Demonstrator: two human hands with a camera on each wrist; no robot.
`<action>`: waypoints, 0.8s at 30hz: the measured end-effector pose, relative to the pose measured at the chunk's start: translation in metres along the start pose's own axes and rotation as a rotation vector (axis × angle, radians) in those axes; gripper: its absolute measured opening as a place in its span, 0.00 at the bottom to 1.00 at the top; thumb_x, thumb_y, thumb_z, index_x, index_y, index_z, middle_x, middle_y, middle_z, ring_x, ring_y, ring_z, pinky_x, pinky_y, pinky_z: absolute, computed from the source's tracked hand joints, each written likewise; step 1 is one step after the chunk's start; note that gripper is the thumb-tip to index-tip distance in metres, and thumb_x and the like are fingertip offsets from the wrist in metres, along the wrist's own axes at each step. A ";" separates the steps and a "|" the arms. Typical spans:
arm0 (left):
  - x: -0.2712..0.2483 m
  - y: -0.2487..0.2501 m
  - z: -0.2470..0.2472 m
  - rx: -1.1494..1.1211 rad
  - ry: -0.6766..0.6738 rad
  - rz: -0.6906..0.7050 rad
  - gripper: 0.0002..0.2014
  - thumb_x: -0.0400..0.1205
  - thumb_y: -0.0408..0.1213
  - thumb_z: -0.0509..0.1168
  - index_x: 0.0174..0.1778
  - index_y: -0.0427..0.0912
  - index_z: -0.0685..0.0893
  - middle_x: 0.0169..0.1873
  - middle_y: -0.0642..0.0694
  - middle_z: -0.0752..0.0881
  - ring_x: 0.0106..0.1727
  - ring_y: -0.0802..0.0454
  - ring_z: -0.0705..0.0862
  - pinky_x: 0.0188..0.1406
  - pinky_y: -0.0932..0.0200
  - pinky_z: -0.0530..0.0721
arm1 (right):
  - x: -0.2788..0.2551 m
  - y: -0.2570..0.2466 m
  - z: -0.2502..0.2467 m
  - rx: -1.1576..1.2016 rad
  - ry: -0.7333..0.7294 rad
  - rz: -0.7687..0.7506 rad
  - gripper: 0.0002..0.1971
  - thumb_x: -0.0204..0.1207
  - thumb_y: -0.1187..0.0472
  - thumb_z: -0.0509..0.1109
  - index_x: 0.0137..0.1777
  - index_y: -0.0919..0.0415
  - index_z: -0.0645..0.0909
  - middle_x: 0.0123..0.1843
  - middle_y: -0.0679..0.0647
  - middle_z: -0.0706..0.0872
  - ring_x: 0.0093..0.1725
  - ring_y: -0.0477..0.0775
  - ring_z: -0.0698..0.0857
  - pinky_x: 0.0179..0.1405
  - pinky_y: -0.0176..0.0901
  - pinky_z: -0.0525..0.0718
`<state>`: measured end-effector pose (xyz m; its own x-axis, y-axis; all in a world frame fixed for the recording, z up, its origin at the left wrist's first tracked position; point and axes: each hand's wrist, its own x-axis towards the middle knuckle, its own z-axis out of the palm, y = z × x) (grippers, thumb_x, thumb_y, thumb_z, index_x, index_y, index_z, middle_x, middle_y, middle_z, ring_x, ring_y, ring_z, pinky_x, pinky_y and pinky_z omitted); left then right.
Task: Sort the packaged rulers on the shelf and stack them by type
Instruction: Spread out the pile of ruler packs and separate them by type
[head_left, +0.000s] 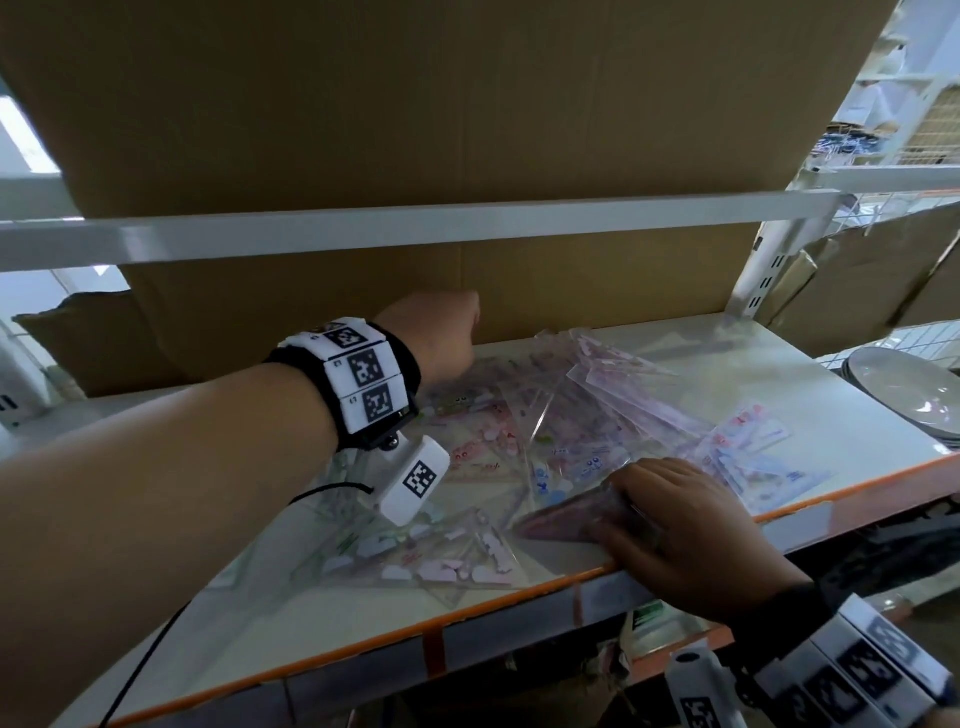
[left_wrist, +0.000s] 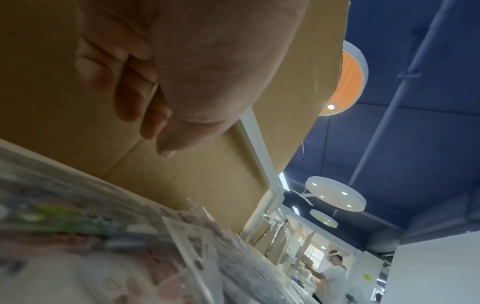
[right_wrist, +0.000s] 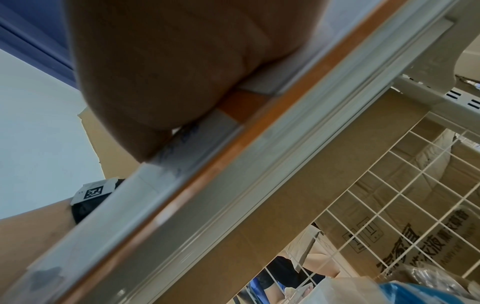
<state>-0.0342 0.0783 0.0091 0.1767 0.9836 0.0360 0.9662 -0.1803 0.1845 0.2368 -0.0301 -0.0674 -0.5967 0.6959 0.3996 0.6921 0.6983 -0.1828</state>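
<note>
Several packaged rulers in clear sleeves lie scattered on the white shelf (head_left: 769, 374): long pink ones (head_left: 628, 400) at the back, a blue-printed set (head_left: 753, 457) to the right, pink and green sets (head_left: 436, 551) near the front. My right hand (head_left: 670, 519) at the shelf's orange front edge grips a pinkish stack of rulers (head_left: 561, 514), fingers over its end. My left hand (head_left: 441, 338) is at the back by the cardboard. In the left wrist view the left hand (left_wrist: 161, 123) has its fingers curled in, with nothing held, above the blurred rulers (left_wrist: 130, 236).
A big cardboard box (head_left: 363, 119) sits on the upper shelf rail (head_left: 415, 228), and cardboard (head_left: 597, 280) lines the back. Grey plates (head_left: 909, 395) are stacked on the wire shelf to the right. Below the shelf edge (right_wrist: 233, 164) are more boxes (right_wrist: 389, 216).
</note>
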 end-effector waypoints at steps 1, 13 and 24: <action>0.000 0.007 0.001 -0.003 -0.010 0.025 0.13 0.84 0.41 0.63 0.62 0.42 0.78 0.49 0.45 0.83 0.48 0.47 0.81 0.47 0.51 0.82 | 0.000 0.000 0.000 -0.004 -0.002 0.002 0.12 0.75 0.46 0.67 0.39 0.53 0.74 0.34 0.45 0.78 0.35 0.47 0.75 0.38 0.35 0.66; 0.019 0.052 0.028 0.100 -0.429 0.057 0.17 0.74 0.55 0.75 0.43 0.44 0.86 0.36 0.49 0.86 0.34 0.53 0.83 0.28 0.58 0.78 | -0.001 0.003 0.001 0.002 -0.021 0.020 0.12 0.74 0.47 0.71 0.39 0.51 0.74 0.34 0.44 0.78 0.35 0.49 0.77 0.38 0.35 0.67; -0.004 0.041 -0.021 -0.052 -0.125 0.192 0.10 0.81 0.39 0.69 0.57 0.50 0.83 0.47 0.54 0.82 0.47 0.55 0.81 0.35 0.61 0.74 | 0.000 0.007 0.003 0.010 0.011 -0.004 0.13 0.74 0.48 0.72 0.37 0.54 0.73 0.34 0.46 0.77 0.37 0.49 0.76 0.40 0.33 0.64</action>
<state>0.0012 0.0667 0.0372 0.3818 0.9231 -0.0463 0.9020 -0.3612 0.2366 0.2404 -0.0245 -0.0713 -0.5947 0.6914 0.4102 0.6857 0.7026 -0.1901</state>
